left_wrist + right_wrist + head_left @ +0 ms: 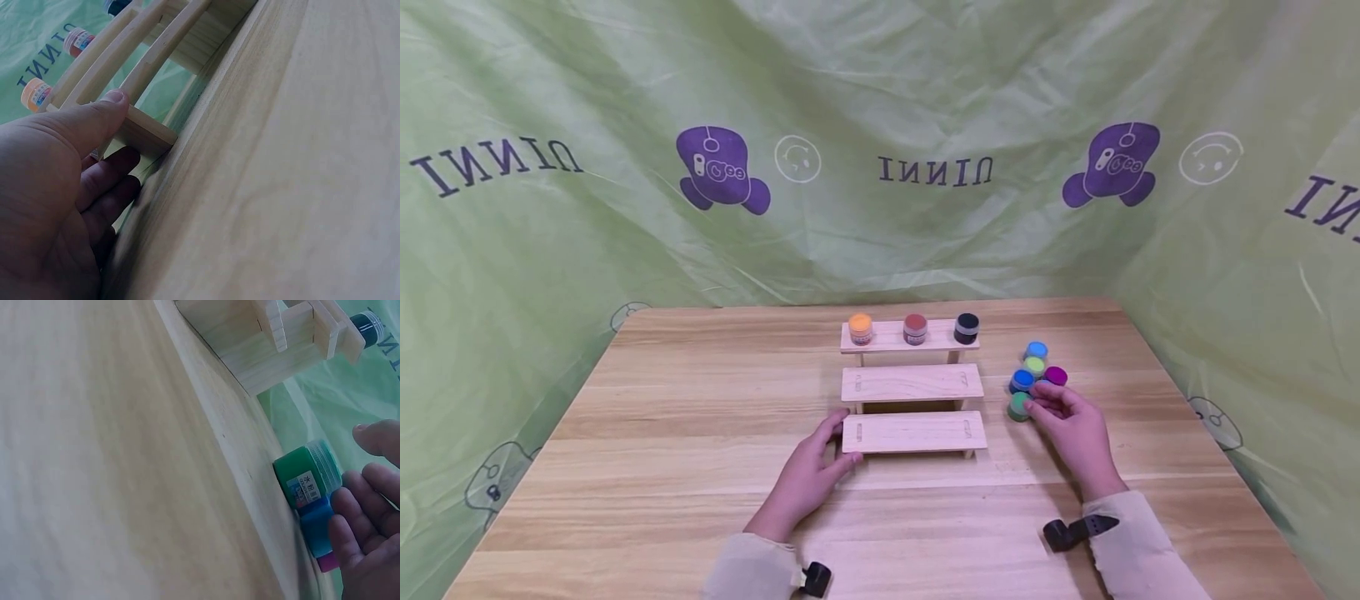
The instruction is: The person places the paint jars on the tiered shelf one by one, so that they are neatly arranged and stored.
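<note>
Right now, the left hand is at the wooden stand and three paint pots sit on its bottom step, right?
Not the bottom step: the head view shows the three paint pots on the top step. The left hand is at the wooden stand.

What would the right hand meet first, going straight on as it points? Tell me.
Probably the green jar, close ahead of the right hand; the exact gap is hard to judge.

Creased, pale green cloth (pixel 865 250) hangs behind the tabletop (pixel 700 392) and along both its sides, printed with purple figures (pixel 715 162), white smiley faces (pixel 797 159) and dark lettering (pixel 936 171). The tabletop is light brown wood grain, paler in its near middle.
</note>
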A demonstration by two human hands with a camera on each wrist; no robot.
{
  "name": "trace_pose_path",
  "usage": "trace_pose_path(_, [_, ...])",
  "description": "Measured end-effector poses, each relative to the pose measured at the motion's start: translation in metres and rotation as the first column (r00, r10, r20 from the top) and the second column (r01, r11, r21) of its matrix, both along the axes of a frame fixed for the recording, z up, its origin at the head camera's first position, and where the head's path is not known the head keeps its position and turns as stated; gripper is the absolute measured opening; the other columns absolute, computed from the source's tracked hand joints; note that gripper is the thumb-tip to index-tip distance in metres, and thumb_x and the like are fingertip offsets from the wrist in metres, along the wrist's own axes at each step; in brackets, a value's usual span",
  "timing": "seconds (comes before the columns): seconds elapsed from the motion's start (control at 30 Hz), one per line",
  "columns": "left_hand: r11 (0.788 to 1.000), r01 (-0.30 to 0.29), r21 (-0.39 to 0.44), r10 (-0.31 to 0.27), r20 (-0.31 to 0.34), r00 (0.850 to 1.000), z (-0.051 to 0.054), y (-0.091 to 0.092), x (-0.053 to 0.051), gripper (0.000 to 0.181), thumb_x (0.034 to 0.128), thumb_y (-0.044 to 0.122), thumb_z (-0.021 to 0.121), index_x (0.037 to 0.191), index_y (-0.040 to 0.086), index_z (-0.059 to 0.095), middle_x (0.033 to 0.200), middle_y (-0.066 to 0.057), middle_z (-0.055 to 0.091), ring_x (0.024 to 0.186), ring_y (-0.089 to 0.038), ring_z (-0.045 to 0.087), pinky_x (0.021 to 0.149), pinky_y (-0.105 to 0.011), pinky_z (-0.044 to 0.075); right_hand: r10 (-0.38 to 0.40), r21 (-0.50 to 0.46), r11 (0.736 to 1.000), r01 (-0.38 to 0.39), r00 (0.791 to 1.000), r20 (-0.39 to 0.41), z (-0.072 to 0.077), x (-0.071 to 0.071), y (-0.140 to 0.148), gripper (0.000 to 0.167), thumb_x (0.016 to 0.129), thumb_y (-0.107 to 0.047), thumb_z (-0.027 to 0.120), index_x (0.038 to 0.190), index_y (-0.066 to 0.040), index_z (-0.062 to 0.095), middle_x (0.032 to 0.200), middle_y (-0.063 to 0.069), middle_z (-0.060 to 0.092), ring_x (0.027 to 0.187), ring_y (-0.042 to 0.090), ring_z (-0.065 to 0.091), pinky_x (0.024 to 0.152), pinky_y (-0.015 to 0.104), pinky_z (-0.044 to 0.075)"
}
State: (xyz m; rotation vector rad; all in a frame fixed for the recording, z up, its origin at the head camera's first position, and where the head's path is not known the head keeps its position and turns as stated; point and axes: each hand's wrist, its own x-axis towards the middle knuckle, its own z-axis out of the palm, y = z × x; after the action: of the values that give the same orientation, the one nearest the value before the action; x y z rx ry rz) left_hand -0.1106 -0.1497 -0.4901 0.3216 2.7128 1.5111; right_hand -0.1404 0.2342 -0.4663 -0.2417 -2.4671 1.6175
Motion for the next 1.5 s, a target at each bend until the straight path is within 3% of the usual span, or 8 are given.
trace_pose_path(0.23, [1.0,0.0,-0.005,0.0,-0.015,1.0,0.0,0.001,0.0,0.069,0.0906,0.027,0.076,0.15,0.014,0.045,0.133,-0.008,0.064,0.134,-0.032,0.05,0.113,-0.057,0.033,0.037,0.012,0.999,-0.037,0.999,0.03,-0.004,0.0,-0.001,0.047,0.092,-0.022,0.075,0.132,-0.001,0.062,0.125,0.02,0.066,0.094,-0.005,0.062,0.083,0.007,0.048])
trace_pose_path(0.43, [1.0,-0.004,-0.002,0.003,-0.007,1.0,0.001,0.001,0.0,0.068,0.0911,0.029,0.076,0.15,0.014,0.045,0.133,-0.008,0.064,0.135,-0.032,0.049,0.113,-0.057,0.032,0.085,0.041,0.995,-0.088,0.994,0.071,-0.006,-0.002,-0.003,0.05,0.094,-0.025,0.074,0.136,-0.002,0.06,0.131,0.02,0.063,0.115,0.024,0.064,0.085,0.008,0.048])
trace_pose_path(0.53, [1.0,-0.003,-0.004,0.003,-0.002,1.0,0.0,0.001,0.0,0.069,0.0911,0.029,0.076,0.15,0.013,0.045,0.133,-0.008,0.064,0.135,-0.032,0.049,0.114,-0.057,0.032,0.101,0.037,0.994,-0.105,0.991,0.087,-0.007,-0.002,-0.004,0.052,0.094,-0.027,0.074,0.137,-0.002,0.058,0.132,0.02,0.062,0.12,0.032,0.062,0.086,0.008,0.048])
trace_pose_path(0.8, [1.0,-0.001,-0.01,0.001,0.002,1.0,0.0,0.001,-0.001,0.07,0.0915,0.029,0.075,0.151,0.013,0.043,0.134,-0.007,0.063,0.137,-0.03,0.048,0.115,-0.055,0.031,0.11,0.088,0.989,-0.12,0.988,0.108,-0.007,-0.004,-0.006,0.055,0.093,-0.028,0.074,0.138,-0.001,0.057,0.132,0.022,0.062,0.119,0.032,0.063,0.091,0.02,0.052])
trace_pose_path(1.1, [1.0,-0.003,-0.011,0.003,0.008,1.0,0.002,0.001,0.0,0.07,0.091,0.028,0.075,0.151,0.012,0.044,0.133,-0.008,0.064,0.135,-0.031,0.049,0.115,-0.055,0.031,0.096,0.118,0.987,-0.105,0.992,0.08,-0.012,-0.004,-0.006,0.049,0.093,-0.021,0.075,0.135,-0.001,0.06,0.126,0.021,0.065,0.113,0.031,0.065,0.082,0.007,0.048])
trace_pose_path(1.5, [1.0,-0.009,-0.01,0.009,-0.001,1.0,0.001,0.001,0.0,0.07,0.0903,0.026,0.077,0.151,0.013,0.044,0.133,-0.008,0.064,0.136,-0.031,0.048,0.115,-0.055,0.031,0.085,0.136,0.986,-0.095,0.993,0.078,-0.014,-0.002,-0.007,0.049,0.093,-0.024,0.075,0.134,-0.001,0.061,0.128,0.021,0.064,0.114,0.031,0.064,0.086,0.013,0.051])
